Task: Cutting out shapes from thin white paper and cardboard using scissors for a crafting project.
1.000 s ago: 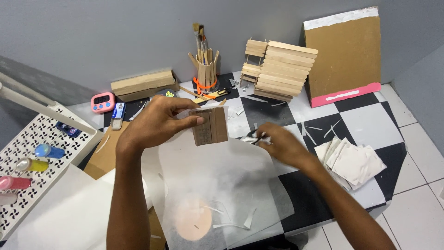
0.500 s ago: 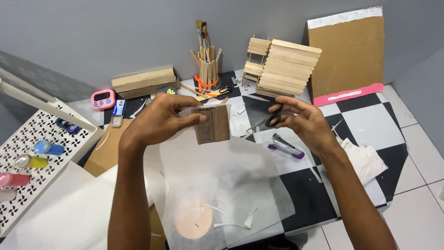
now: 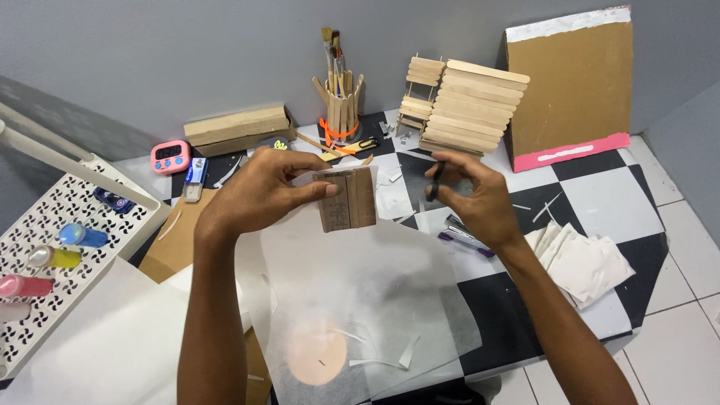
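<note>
Raised from the desk (image 3: 600, 202), the right hand (image 3: 472, 199) now pinches a small dark tool (image 3: 437, 180), likely scissors, beside the stick panel (image 3: 347, 199).
Left hand (image 3: 262, 196): grip pressed on the popsicle-stick panel, held upright above translucent paper (image 3: 360, 300). Purple pen (image 3: 465, 238) lies where the hand was. Checkered desk against a grey wall; brush holder (image 3: 339, 105), stick models (image 3: 465, 105) and cardboard sheet (image 3: 574, 82) behind.
</note>
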